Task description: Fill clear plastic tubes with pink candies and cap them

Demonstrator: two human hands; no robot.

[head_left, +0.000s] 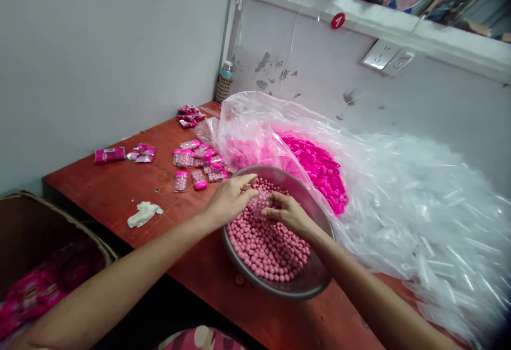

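A grey metal bowl (325,281) holds many small round pink candies (271,257). Over it, my right hand (289,214) has its fingers curled round a small clear plastic bottle (259,204) that looks partly full of pink candies. My left hand (231,199) reaches in from the other side, its thumb and forefinger apart, the thumb tip close to the bottle. Whether it touches the bottle I cannot tell. Left of the bowl lie several filled bottles (181,181) with pink caps.
Behind the bowl, a clear bag holds bright pink caps (315,169). Many clear empty bottles (431,217) pile up on the right. Pink packets (109,155) and a crumpled white cloth (144,214) lie on the red table (199,278). A carton (99,243) with pink packets stands lower left.
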